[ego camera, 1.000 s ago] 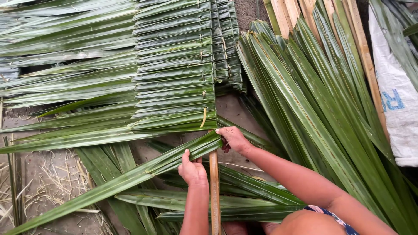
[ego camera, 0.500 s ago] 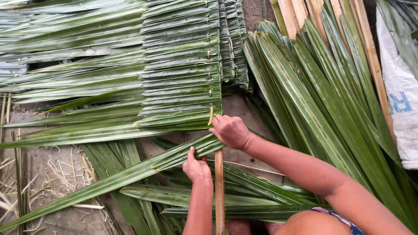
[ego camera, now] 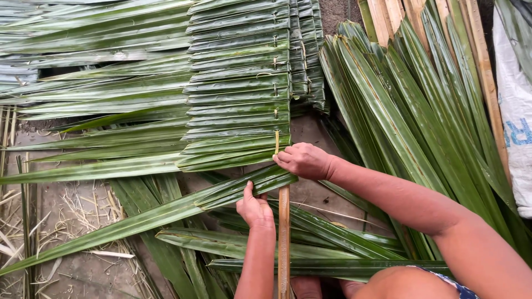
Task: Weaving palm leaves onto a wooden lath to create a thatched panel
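Note:
A long green palm leaf point(ego camera: 138, 221) is folded over a narrow wooden slat point(ego camera: 284, 243). My left hand point(ego camera: 254, 207) pinches the folded leaf against the slat. Just above it, my right hand point(ego camera: 303, 160) grips a thin pale sliver point(ego camera: 276, 141) that stands upright at the lower edge of the thatch panel point(ego camera: 238, 83). The panel is made of several folded leaves stacked along the slat, with small pale pins showing down its right side.
A thick pile of loose palm leaves point(ego camera: 399, 111) lies to the right. Beyond it are pale wooden slats point(ego camera: 476, 50) and a white sack point(ego camera: 515, 122). More leaves lie under my arms, and dry straw litters the bare ground point(ego camera: 77, 205) at the left.
My right hand has risen from the folded leaf to the panel's lower edge and taken the sliver. My left hand stays on the fold.

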